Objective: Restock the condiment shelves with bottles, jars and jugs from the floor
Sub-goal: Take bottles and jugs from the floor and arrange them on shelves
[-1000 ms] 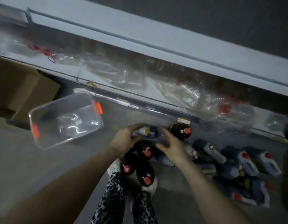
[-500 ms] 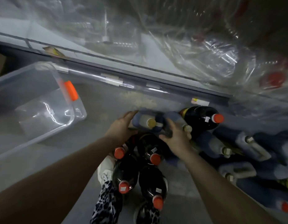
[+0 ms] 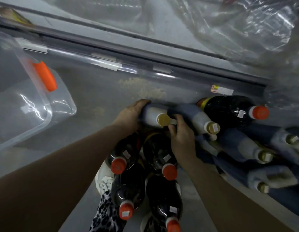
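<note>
Right hand now at jug neck

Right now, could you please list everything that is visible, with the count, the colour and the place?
shelf rail: one, grey, across the top
held jug: one, white with blue label and gold cap, centre of view
other jugs: at least four, same colours, crowded on the floor at right
dark bottles: five, near-black with orange-red caps, one by the rail, four at bottom centre
bin: one, clear with orange latch, floor at left
plastic wrap: clear, crumpled, upper right
shoes: two, white, bottom centre
left hand: one, grips the held jug's side
right hand: one, holds it near the neck
</note>
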